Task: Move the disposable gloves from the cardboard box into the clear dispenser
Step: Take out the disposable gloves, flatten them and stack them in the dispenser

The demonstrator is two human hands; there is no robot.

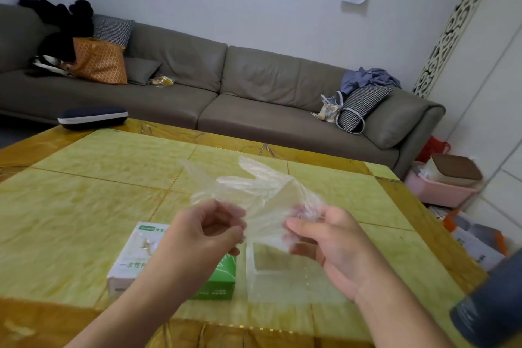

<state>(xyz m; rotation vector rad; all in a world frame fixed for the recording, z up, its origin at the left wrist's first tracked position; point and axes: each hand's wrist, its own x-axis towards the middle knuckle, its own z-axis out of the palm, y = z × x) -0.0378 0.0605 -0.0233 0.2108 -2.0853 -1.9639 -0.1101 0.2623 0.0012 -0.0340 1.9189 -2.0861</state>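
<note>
A thin clear disposable glove (254,186) is stretched in the air above the table, its fingers pointing away from me. My left hand (206,230) pinches its left edge and my right hand (324,237) grips its crumpled right edge. Below my left hand sits the white and green cardboard glove box (223,277), partly hidden by my forearm. The clear dispenser (271,277) stands right of the box, under the glove, open at the top; I cannot tell what it holds.
The yellow-green table (84,206) has brown borders. A dark glasses case (93,117) lies at its far left edge. A dark cylinder (491,302) stands at the right edge. A grey sofa (254,85) runs behind, and a pink bin (440,192) sits on the floor.
</note>
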